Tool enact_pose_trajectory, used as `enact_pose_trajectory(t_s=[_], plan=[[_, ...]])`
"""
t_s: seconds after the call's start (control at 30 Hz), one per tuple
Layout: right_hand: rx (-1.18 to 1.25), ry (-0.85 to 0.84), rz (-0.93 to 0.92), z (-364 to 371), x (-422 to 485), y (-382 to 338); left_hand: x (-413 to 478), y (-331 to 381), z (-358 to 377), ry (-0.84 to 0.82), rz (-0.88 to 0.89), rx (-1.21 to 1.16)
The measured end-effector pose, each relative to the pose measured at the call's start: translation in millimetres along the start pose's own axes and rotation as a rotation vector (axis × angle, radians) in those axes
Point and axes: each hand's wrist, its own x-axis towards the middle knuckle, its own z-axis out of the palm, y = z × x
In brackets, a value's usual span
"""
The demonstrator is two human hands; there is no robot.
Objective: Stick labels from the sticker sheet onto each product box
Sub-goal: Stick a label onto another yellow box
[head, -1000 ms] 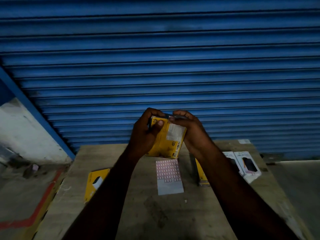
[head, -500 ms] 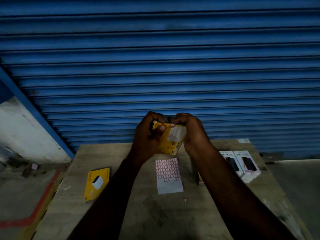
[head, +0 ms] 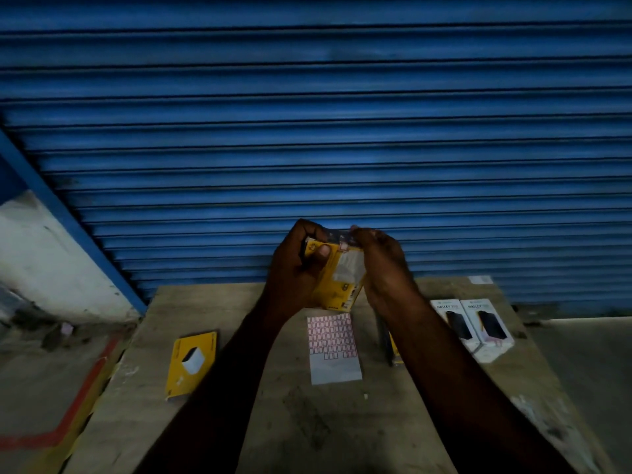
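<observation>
I hold a yellow product box [head: 337,290] up above the table. My left hand [head: 297,268] grips its left side, thumb on the front face. My right hand [head: 379,265] curls over its top right corner, fingertips at the top edge beside a small red-framed label [head: 343,247]. The sticker sheet [head: 333,347], with pink-framed labels on its upper part, lies flat on the table below the box. Another yellow box [head: 191,364] lies at the left. Two white boxes [head: 472,328] lie side by side at the right.
The wooden table [head: 307,422] stands against a blue roller shutter [head: 307,131]. A further yellow box [head: 393,347] stands on edge behind my right forearm, mostly hidden. Red floor tape [head: 78,401] runs along the left of the table.
The held box has tilted and turned slightly between my hands. My right fingers shifted along its top edge, and a small red-framed label now shows there.
</observation>
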Motion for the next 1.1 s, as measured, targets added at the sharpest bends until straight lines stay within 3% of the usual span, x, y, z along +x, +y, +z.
enact_pose_trajectory(t_s=[0.1,0.2,0.3,0.47,0.7,0.9,1.1], plan=[[-0.015,-0.124,-0.048,-2.8,0.0,1.7,0.5,-2.6,-4.0,0.065,-0.064,-0.156],[-0.303,-0.228,-0.209,-2.7,-4.0,3.6,1.7,-5.1,-9.2,0.132,-0.121,-0.324],[-0.446,-0.243,-0.294,0.6,-10.5,8.7,2.9,-4.2,-8.2,0.149,-0.148,-0.303],[-0.400,-0.248,-0.301,-0.5,-10.8,10.4,1.3,-5.2,-3.0,0.224,-0.174,0.007],[-0.430,-0.075,-0.351,-0.7,-5.5,8.5,-3.7,-2.0,-4.1,0.021,-0.214,-0.216],[-0.473,-0.271,-0.349,-4.9,-11.1,11.2,-0.6,7.3,4.3,0.234,-0.384,-0.322],[-0.399,-0.284,-0.353,-4.1,-12.5,10.1,0.3,5.1,6.7,0.297,-0.521,-0.405]])
